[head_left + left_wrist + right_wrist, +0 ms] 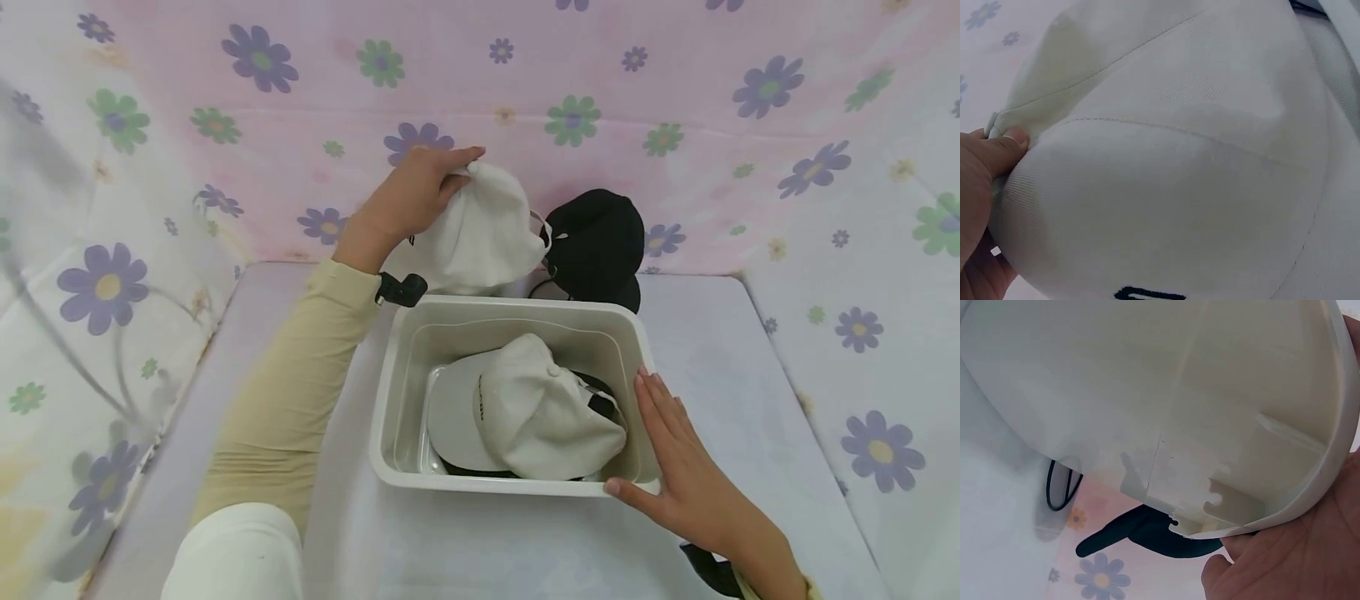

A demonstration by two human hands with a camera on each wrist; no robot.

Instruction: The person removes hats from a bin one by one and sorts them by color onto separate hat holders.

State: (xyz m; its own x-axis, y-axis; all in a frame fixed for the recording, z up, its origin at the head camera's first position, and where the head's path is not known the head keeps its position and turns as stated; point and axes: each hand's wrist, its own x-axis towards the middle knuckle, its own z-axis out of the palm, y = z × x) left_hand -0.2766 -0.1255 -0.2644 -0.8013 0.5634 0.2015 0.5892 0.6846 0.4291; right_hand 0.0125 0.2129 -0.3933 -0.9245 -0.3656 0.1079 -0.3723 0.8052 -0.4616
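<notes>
In the head view my left hand (416,192) pinches the top of a white baseball cap (487,233) behind the bin. Up close in the left wrist view, thumb and fingers hold the crown of this cap (1166,187), with a bit of dark lettering at the bottom. A cream plastic bin (495,485) stands in the middle of the table. Inside it lies a cream cap (540,408) with a light grey brim, on top of something dark. My right hand (690,467) rests on the bin's right rim, fingers straight and thumb at the front corner.
A black cap (600,242) sits behind the bin, beside the white one and close to the flowered back wall (465,92). Flowered cloth also hangs at both sides. A pale cover lies over the table (720,358).
</notes>
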